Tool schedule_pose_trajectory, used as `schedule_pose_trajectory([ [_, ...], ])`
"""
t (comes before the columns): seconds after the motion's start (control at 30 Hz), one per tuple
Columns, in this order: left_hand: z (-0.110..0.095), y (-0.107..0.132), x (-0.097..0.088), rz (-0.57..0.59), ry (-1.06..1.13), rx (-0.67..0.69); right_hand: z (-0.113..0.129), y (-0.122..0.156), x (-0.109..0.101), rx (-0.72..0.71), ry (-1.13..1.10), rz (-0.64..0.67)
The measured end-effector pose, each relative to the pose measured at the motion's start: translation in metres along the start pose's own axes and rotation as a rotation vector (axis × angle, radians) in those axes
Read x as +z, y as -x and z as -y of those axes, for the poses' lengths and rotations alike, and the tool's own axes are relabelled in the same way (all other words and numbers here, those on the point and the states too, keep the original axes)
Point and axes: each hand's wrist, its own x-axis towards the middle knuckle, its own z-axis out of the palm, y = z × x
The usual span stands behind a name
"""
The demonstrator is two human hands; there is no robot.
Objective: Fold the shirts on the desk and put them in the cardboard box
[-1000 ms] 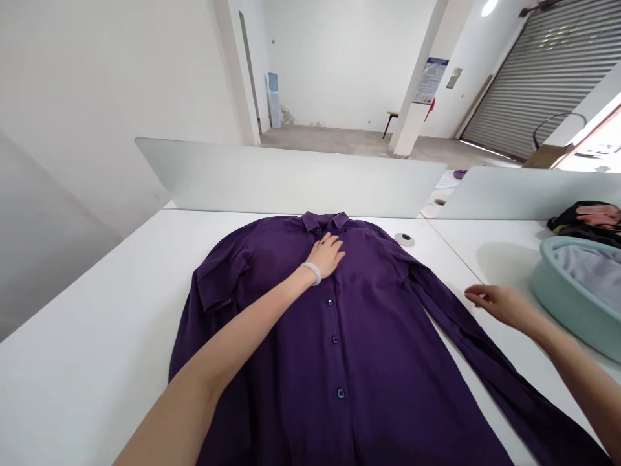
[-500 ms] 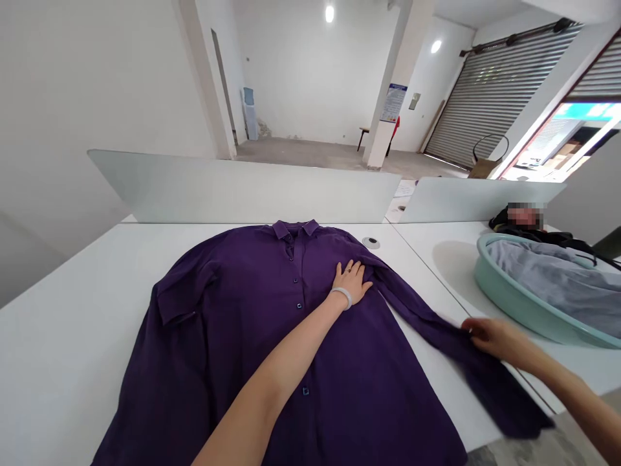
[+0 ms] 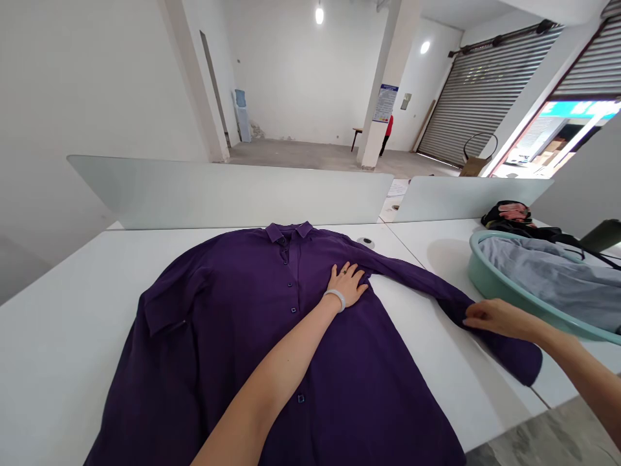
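— Hands first: how's the left hand (image 3: pixel 347 283)?
— Palm down on the shirt (image 3: pixel 272 310), fingers spread, gripping nothing.
— The right hand (image 3: pixel 499 318)?
— Between three and four o'clock from it, fingers nearly closed, pinching the sleeve (image 3: pixel 436 289).
— And the shirt?
— Spread front up on the table (image 3: pixel 58 323), collar (image 3: pixel 305 229) at the left hand's ten to eleven o'clock.
— Further out?
— Basin (image 3: pixel 490 278) with grey cloth (image 3: pixel 557 272) at the right hand's two o'clock; screen (image 3: pixel 233 194) beyond the collar, along the table's far edge, at twelve.
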Motion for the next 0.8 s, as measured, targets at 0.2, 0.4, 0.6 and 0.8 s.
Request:
schedule_pose_trajectory([
  [0.2,0.000,0.000,0.000,-0.002,0.002,-0.006,-0.024,-0.002,-0.011,0.081,0.054,-0.235],
  [0.4,-0.001,0.001,-0.001,-0.004,-0.006,-0.009,-0.034,-0.031,0.027,0.103,0.066,0.015],
  [0.6,-0.001,0.001,-0.001,-0.003,-0.014,-0.005,-0.023,-0.049,0.030,0.131,0.022,0.054],
  [0.8,-0.001,0.001,-0.001,-0.008,-0.013,-0.005,-0.004,-0.061,-0.027,0.142,0.030,-0.184],
])
